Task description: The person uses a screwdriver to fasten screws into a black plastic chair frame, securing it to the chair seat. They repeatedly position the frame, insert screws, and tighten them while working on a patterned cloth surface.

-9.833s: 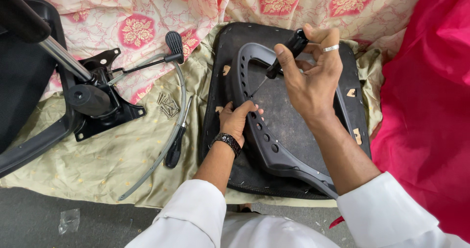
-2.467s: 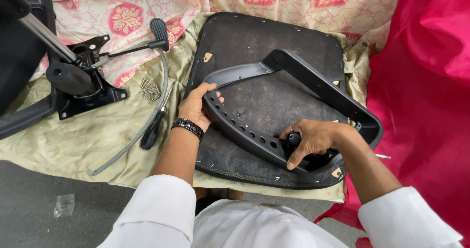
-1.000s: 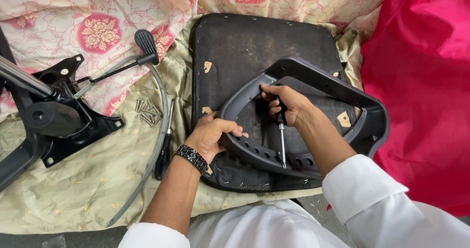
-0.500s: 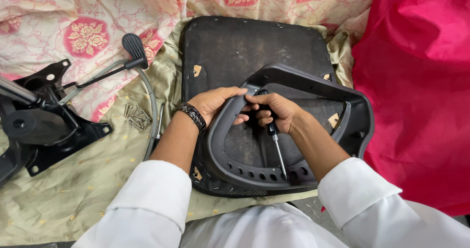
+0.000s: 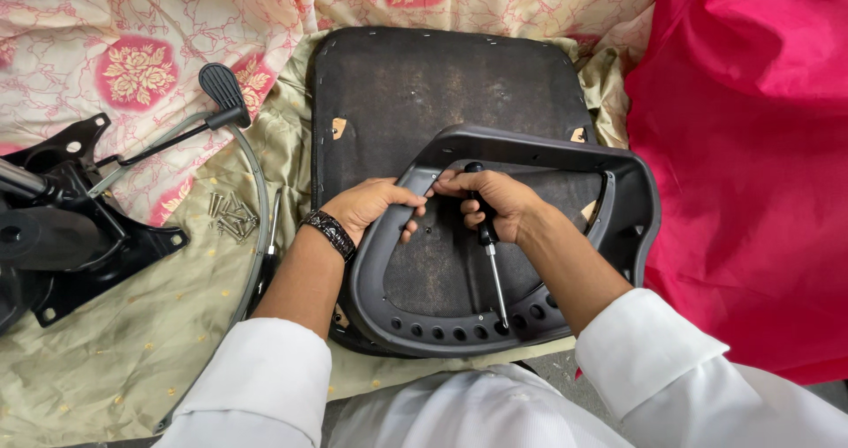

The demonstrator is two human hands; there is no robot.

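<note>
Left hand (image 5: 375,208): fingers curled over the black plastic frame (image 5: 618,192), which lies on the dark seat base (image 5: 424,86). Right hand (image 5: 495,196): closed around a screwdriver (image 5: 490,254), tip apparently near the frame's holes. Loose screws (image 5: 231,218) lie on the cloth (image 5: 106,360), left.

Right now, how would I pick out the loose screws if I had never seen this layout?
Start from the big black seat base in the middle and look left, past the left hand on the frame, onto the olive cloth. The screws lie in a small heap there, between the black mechanism and the seat base. They are the only small, shiny silver bits among large black parts.
</note>
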